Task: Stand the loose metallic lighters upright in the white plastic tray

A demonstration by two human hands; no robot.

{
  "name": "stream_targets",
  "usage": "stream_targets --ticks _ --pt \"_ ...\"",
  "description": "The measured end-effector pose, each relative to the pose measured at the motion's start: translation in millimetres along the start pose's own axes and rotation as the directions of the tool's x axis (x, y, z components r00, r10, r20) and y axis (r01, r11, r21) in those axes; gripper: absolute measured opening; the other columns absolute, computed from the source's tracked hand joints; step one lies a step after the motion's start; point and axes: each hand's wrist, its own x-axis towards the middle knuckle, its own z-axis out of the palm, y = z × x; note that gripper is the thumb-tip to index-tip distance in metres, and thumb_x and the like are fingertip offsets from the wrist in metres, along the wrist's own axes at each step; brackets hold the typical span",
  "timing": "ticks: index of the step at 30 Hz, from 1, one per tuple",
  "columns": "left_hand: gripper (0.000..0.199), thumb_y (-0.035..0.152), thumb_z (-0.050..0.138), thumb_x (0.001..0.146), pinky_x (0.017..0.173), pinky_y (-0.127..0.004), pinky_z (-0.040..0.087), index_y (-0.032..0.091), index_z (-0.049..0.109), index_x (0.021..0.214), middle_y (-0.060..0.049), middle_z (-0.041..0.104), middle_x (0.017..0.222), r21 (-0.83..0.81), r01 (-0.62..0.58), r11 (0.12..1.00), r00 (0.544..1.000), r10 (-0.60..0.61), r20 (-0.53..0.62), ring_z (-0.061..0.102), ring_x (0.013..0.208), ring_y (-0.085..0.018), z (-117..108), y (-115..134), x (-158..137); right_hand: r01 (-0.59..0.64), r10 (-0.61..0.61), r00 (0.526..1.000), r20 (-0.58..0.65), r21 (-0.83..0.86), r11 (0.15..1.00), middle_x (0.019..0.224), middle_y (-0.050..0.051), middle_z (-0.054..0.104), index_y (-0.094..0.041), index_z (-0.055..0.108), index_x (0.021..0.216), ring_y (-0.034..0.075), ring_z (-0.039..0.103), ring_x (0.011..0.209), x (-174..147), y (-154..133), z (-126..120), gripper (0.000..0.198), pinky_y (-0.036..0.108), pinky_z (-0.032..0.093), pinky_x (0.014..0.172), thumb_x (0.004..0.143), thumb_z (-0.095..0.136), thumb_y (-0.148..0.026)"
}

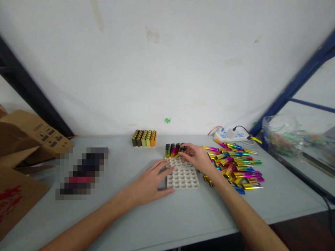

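Note:
Two white trays with rows of small sockets lie one behind the other; the front tray (182, 178) shows bare sockets. Upright metallic-coloured lighters (172, 150) stand at the rear of the back tray (176, 162). My right hand (195, 156) is over that tray, fingers pinched on a dark-topped lighter (182, 150) beside the standing ones. My left hand (151, 183) lies at the trays' left side, fingers apart and holding nothing, with fingertips by the rims. Right of the trays, a loose pile of shiny multicoloured lighters (232, 164) spreads over the table, partly behind my right forearm.
A block of upright lighters (144, 138) stands near the wall. A white power strip (231, 134) with cables sits behind the pile. Cardboard boxes (34, 134) are at the left, by a pixelated patch. A clear plastic bag (282, 136) is beyond the blue frame (295, 78).

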Motion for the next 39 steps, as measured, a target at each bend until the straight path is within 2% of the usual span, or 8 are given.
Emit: stream_targets --ticks 7,14,18,25,32,39 --pt "0.061 0.043 0.077 0.093 0.121 -0.051 0.045 0.022 0.056 0.146 -0.015 0.056 0.148 -0.001 -0.002 1.000 1.000 0.002 0.003 0.047 0.146 -0.032 0 0 0 0.034 -0.043 0.996 -0.072 -0.115 0.993 0.069 -0.001 0.074 -0.020 0.067 0.111 0.016 0.070 0.058 1 5 1 0.032 0.026 0.055 0.059 0.096 0.072 -0.048" --pt "0.061 0.043 0.077 0.092 0.120 -0.052 0.046 0.024 0.057 0.146 -0.014 0.057 0.147 -0.007 0.000 1.000 1.000 0.000 -0.003 0.048 0.145 -0.033 0 1 1 0.020 -0.027 0.992 -0.125 -0.054 0.998 0.065 -0.002 0.070 -0.022 0.064 0.108 0.016 0.069 0.053 -1 3 12 0.037 0.025 0.054 0.053 0.096 0.069 -0.057" --pt "0.061 0.043 0.078 0.092 0.120 -0.052 0.046 0.025 0.057 0.146 -0.014 0.058 0.147 -0.004 -0.003 1.000 1.000 0.003 -0.010 0.048 0.145 -0.033 0 0 0 -0.011 0.013 0.993 -0.115 0.019 1.000 0.065 -0.003 0.069 -0.023 0.063 0.110 0.017 0.070 0.053 -1 -1 14 0.038 0.026 0.054 0.051 0.096 0.067 -0.058" --pt "0.061 0.043 0.078 0.092 0.120 -0.052 0.046 0.024 0.057 0.146 -0.014 0.058 0.146 -0.001 -0.007 1.000 1.000 0.007 -0.013 0.047 0.146 -0.033 1 -1 0 0.000 0.005 0.997 -0.081 0.064 0.998 0.073 0.000 0.073 -0.022 0.061 0.117 0.018 0.075 0.061 -1 -4 12 0.030 0.027 0.060 0.060 0.101 0.061 -0.047" --pt "0.060 0.045 0.076 0.093 0.119 -0.052 0.047 0.026 0.057 0.146 -0.013 0.058 0.146 -0.003 -0.010 1.000 1.000 0.010 -0.021 0.049 0.145 -0.032 1 0 0 -0.005 -0.004 0.994 -0.111 -0.082 0.997 0.066 -0.004 0.068 -0.023 0.062 0.116 0.017 0.070 0.055 -1 3 12 0.027 0.026 0.055 0.054 0.098 0.066 -0.043" --pt "0.061 0.043 0.077 0.092 0.120 -0.051 0.046 0.027 0.056 0.147 -0.013 0.058 0.146 0.000 -0.020 1.000 0.999 0.020 -0.029 0.048 0.145 -0.032 3 -2 0 0.018 -0.016 0.998 -0.059 0.044 0.999 0.070 -0.003 0.067 -0.025 0.057 0.125 0.016 0.070 0.056 -1 0 15 0.032 0.025 0.056 0.055 0.101 0.062 -0.046"
